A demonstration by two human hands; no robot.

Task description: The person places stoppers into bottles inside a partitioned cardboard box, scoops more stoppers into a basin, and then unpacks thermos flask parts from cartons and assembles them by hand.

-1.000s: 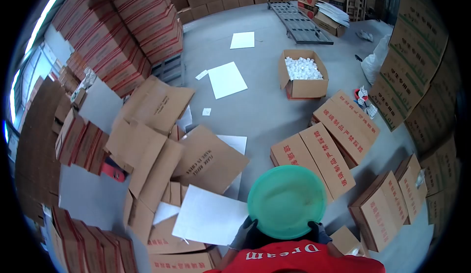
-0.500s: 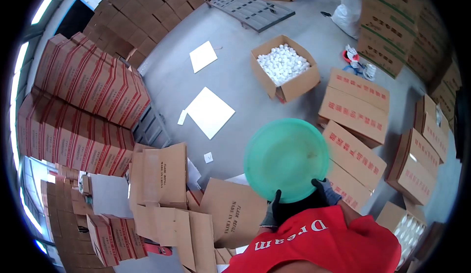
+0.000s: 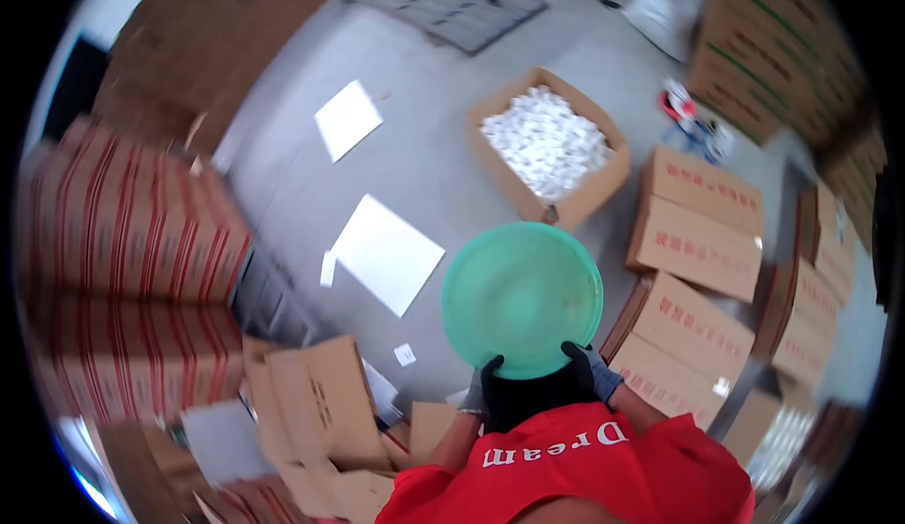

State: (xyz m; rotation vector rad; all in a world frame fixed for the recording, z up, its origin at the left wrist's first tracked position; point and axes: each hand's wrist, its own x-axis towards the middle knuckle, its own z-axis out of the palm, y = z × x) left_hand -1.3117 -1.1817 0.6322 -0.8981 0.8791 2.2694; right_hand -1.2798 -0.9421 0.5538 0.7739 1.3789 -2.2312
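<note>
The left hand (image 3: 478, 390) and right hand (image 3: 594, 370) grip a green basin (image 3: 521, 300) by its rim, near a cardboard box (image 3: 592, 196).

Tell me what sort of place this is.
Likely a warehouse or packing area: red-striped cartons stand in tall stacks, an open carton holds many small white pieces, and a grey metal frame lies beyond.

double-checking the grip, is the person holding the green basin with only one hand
No, the left hand and the right hand both hold the near rim of the green basin.
</note>
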